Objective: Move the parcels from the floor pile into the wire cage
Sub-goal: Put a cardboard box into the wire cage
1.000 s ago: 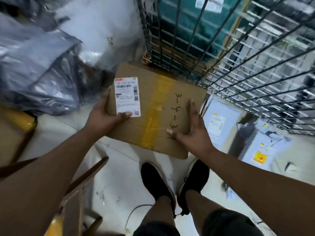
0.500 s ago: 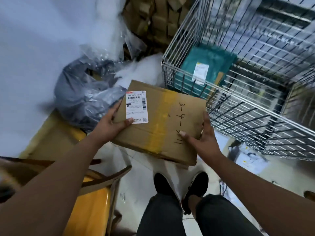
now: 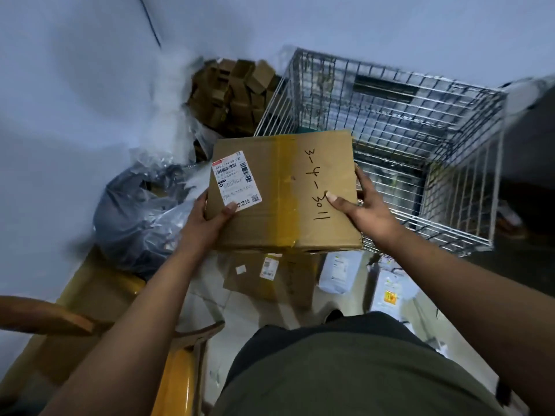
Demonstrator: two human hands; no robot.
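I hold a brown cardboard box [image 3: 282,193] with a white shipping label, yellow tape and handwritten numbers, raised at chest height. My left hand [image 3: 207,223] grips its left near corner, thumb on the label. My right hand [image 3: 365,205] grips its right edge, thumb on top. The box overlaps the near left corner of the wire cage [image 3: 435,163], hiding part of the cage's inside. On the floor below lie another cardboard parcel [image 3: 270,277] and white bagged parcels [image 3: 338,274].
A dark plastic bag [image 3: 141,214] bulges at the left. Small brown cartons [image 3: 234,91] are stacked behind the cage against the wall. A yellow and wooden chair [image 3: 177,370] stands at my lower left. Another white parcel [image 3: 390,292] lies right of my legs.
I have lifted the box from near the floor up to cage-rim height. The view has risen with it, and the open top of the cage now shows.
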